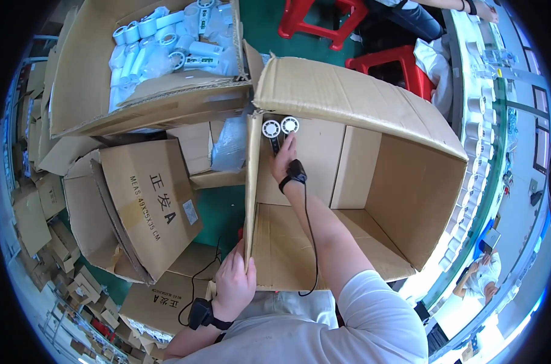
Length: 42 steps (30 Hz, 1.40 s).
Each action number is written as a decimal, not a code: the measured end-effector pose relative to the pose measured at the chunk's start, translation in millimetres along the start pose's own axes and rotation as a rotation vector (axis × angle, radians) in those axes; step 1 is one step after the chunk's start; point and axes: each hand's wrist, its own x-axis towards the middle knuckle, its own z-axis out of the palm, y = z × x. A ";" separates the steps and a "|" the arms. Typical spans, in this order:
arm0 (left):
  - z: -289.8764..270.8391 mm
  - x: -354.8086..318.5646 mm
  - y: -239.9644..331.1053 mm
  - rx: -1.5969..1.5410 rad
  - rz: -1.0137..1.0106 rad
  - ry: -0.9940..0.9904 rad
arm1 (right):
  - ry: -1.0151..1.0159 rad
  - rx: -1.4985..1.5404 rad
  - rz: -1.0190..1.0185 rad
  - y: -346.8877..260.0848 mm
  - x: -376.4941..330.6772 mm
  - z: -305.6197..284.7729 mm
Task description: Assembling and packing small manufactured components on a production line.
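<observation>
A large open cardboard box [409, 182] stands in front of me, mostly empty. My right hand [283, 159] reaches deep into its far left corner and grips two white round-ended plastic parts [280, 128] set against the box wall. My left hand [233, 284] clamps the near edge of the box's left flap [252, 182], fingers wrapped over it. Both wrists wear black bands, and a thin black cable hangs from the right one across the box floor.
Another open carton [87, 91] at upper left holds several white bagged parts [166, 42]. Closed and flattened cartons [148, 206] crowd the left over a green floor. Red stools [324, 21] stand behind. A conveyor line [479, 121] with white cups runs along the right, with other people beside it.
</observation>
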 end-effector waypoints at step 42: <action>11.3 -4.9 -1.7 0.025 -0.103 0.015 | 0.442 -0.154 0.066 138.9 -223.1 -551.2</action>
